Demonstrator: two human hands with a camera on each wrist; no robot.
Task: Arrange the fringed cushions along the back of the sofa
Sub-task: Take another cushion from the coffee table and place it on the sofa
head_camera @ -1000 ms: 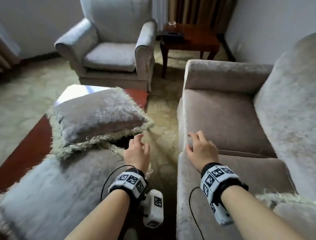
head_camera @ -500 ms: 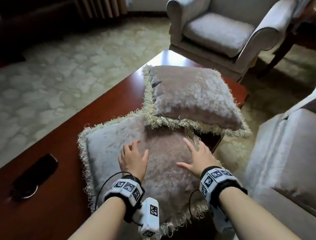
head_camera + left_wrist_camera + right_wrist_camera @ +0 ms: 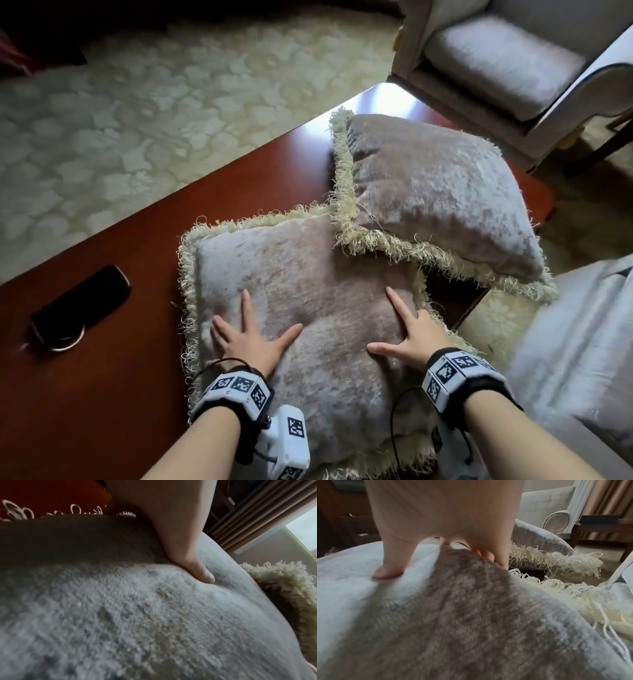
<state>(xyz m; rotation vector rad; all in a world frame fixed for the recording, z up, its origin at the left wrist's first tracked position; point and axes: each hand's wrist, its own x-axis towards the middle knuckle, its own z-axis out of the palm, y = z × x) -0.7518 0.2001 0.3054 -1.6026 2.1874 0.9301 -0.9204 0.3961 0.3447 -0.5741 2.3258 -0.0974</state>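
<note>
Two grey cushions with cream fringe lie on the red-brown coffee table (image 3: pixel 144 394). The near cushion (image 3: pixel 308 274) lies flat under both my hands. My left hand (image 3: pixel 251 337) presses on its left part with fingers spread; the left wrist view shows the thumb (image 3: pixel 200 572) sunk into the pile (image 3: pixel 137 615). My right hand (image 3: pixel 409 337) presses its right part, fingers spread toward the fringed edge (image 3: pixel 559 591), thumb (image 3: pixel 388 570) flat on the fabric (image 3: pixel 453 615). The far cushion (image 3: pixel 435 192) overlaps the near one's far right corner. The sofa (image 3: pixel 582 359) shows at the right edge.
A dark phone-like object with a metal ring (image 3: pixel 80 305) lies on the table at the left. A grey armchair (image 3: pixel 507 58) stands beyond the table's far end. Patterned pale carpet (image 3: pixel 154 113) spreads to the left. Curtains (image 3: pixel 607 497) hang behind the armchair.
My view has swung from the sofa to the coffee table. Both hands came down onto the near cushion and now press it with fingers spread wider.
</note>
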